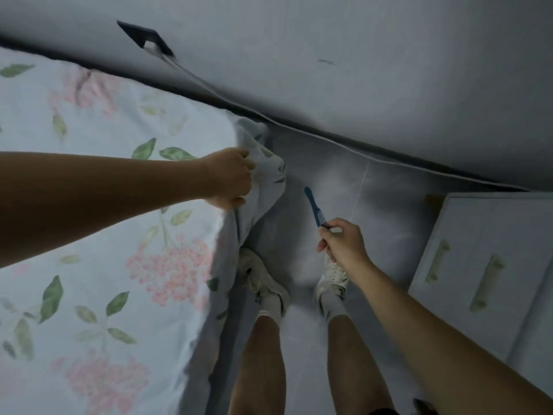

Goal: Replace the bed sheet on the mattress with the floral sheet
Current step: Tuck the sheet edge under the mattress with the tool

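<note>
Floral sheet (pixel 98 223) fills the left half of the frame, spread over the mattress; pale ground, pink flower clusters, green leaves. At the mattress corner, centre of the frame, we see its edge bunched and hanging down toward the floor (pixel 323 175).

Left hand (pixel 230 178), reaching in from the left edge, sits right at that corner. Its fingers are curled into the gathered cloth, gripping a fold of the sheet. The loose corner droops just beside and below the knuckles.

Right hand (pixel 344 244), right of centre, pinches one end of a blue comb (pixel 314 209) between curled fingers and thumb. The comb points up and to the left, its teeth nearest the hand, its handle end free in the air over the floor. Comb and sheet are apart.

Below the hands, lower centre, we note two bare legs and a pair of white shoes (pixel 263 277) on the grey floor, the left shoe touching the hanging cloth.

A grey wall (pixel 359 70) runs across the top of the frame. A dark wall socket (pixel 143 35) sits upper left, with a white cable (pixel 209 88) running from it down along the base of the wall toward the right. A white drawer unit (pixel 478 265) with two pale handles stands at the right edge.
</note>
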The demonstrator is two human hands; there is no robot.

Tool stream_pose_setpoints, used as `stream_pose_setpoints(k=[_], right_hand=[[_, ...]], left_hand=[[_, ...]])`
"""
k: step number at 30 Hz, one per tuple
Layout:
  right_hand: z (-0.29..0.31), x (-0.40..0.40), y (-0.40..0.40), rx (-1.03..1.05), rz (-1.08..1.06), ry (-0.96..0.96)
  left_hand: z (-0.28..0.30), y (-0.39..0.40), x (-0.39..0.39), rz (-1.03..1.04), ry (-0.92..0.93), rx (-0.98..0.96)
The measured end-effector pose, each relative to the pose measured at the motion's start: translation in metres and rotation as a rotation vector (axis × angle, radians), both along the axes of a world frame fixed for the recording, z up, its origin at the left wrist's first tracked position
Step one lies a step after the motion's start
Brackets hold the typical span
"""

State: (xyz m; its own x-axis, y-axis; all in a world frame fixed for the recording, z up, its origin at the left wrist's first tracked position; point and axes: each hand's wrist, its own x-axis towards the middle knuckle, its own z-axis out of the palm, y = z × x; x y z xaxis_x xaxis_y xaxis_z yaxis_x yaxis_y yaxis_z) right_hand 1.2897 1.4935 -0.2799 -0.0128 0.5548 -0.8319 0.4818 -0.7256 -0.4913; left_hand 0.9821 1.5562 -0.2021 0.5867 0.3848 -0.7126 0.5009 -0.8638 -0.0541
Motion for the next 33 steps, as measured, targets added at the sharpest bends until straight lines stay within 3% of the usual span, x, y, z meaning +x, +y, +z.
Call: stream_pose_setpoints(k=[5,11,17,20,26,33], right_hand=[[-0.026,-0.020,-0.001,0.097,-0.103,-0.011],[-0.046,-0.099,0.004,0.093,-0.192,0.160],[-0.067,-0.208,0.038,0.172,-0.070,0.378],[-0.084,-0.196,0.045,0.162,0.015,0.375],[-0.082,-0.099,0.024,0.076,-0.065,0.221],[-0.094,-0.177,0.024,0.006,-0.021,0.362]], left_hand=[[0.015,-0.003,0.001,-0.003,-0.028,0.001],[0.061,-0.009,-0.009,0.027,-0.110,0.029],[0.076,-0.015,-0.020,0.062,-0.231,0.060],[0.071,-0.014,-0.020,0.076,-0.261,0.059],[0.050,-0.006,-0.013,0.063,-0.191,0.010],[0.038,-0.004,-0.009,0.053,-0.112,-0.020]])
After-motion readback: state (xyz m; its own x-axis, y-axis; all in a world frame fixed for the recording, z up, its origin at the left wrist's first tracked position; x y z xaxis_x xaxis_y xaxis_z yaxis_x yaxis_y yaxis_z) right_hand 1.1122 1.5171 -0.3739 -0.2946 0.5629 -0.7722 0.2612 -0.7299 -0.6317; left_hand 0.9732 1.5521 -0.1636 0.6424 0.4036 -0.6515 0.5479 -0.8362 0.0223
